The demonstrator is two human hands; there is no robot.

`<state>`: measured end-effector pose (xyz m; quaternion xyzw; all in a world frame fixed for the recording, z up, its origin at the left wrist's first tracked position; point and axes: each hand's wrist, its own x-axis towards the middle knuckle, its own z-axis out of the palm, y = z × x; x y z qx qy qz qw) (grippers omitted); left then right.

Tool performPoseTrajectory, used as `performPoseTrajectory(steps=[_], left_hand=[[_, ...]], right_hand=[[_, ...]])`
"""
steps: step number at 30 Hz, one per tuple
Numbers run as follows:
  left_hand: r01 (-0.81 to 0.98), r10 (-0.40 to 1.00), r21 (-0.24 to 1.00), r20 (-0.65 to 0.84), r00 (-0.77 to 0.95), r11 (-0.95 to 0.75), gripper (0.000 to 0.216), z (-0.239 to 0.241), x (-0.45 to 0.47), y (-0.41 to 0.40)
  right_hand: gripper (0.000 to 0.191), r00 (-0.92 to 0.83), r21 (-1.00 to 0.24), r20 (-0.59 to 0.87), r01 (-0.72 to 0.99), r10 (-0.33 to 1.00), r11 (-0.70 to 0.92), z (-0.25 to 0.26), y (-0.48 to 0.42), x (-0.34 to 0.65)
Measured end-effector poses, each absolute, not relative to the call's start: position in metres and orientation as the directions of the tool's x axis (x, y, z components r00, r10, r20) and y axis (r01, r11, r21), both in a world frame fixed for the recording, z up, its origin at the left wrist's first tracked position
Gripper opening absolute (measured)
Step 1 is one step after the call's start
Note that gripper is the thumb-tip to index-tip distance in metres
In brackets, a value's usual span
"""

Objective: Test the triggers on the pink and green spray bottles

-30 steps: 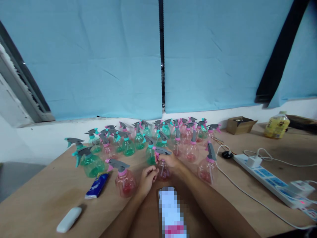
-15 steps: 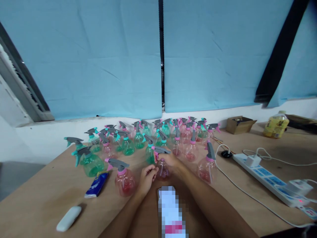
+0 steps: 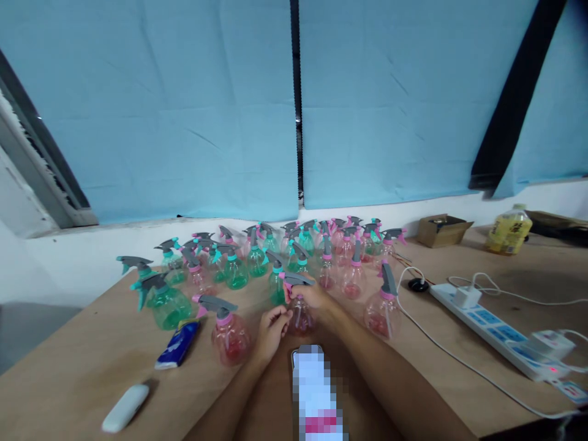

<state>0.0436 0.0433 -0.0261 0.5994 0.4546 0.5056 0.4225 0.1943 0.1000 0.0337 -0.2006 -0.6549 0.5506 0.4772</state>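
A clear pink spray bottle (image 3: 301,320) with a grey and pink trigger head stands upright on the table in front of me. My right hand (image 3: 310,296) is closed around its neck, just under the grey head, and partly covers the collar. My left hand (image 3: 272,329) is beside the bottle on the left, its fingers curled and pressed together near the bottle's side; whether they hold anything is hidden. To the left stands another pink spray bottle (image 3: 232,340), and a third pink spray bottle (image 3: 380,315) is on the right. A phone (image 3: 315,386) with a blurred screen lies in front of my hands.
Several green and pink spray bottles crowd the back of the table. At left lie a blue tube (image 3: 178,344) and a white case (image 3: 125,407). On the right are a power strip (image 3: 491,327) with cables, a cardboard box (image 3: 443,231) and a yellow drink bottle (image 3: 509,231).
The whole view has shifted very slightly. Both hands keep the same pose at the pink spray bottle.
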Motion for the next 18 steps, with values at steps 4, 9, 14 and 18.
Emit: performPoseTrajectory(steps=[4,9,14,18], left_hand=[[0.111,0.971,0.966,0.227,0.072,-0.234,0.043,-0.0266,0.0437,0.0441],[0.105,0.971,0.967,0.227,0.072,-0.233,0.043,-0.0279,0.0435,0.0451],[0.106,0.971,0.966,0.227,0.075,-0.234,0.041,-0.0271,0.0433,0.0437],[0.102,0.972,0.967,0.226,0.064,-0.232,0.04,-0.0262,0.0437,0.0441]], right_hand=[[0.017,-0.458,-0.908,0.417,-0.236,0.785,0.345,0.0348,0.0989,0.1957],[0.021,-0.477,-0.908,0.418,-0.235,0.773,0.347,0.0365,0.0987,0.1967],[0.014,-0.452,-0.906,0.418,-0.268,0.788,0.327,0.0318,0.1002,0.1936],[0.016,-0.461,-0.912,0.408,-0.247,0.788,0.327,0.0305,0.1023,0.1939]])
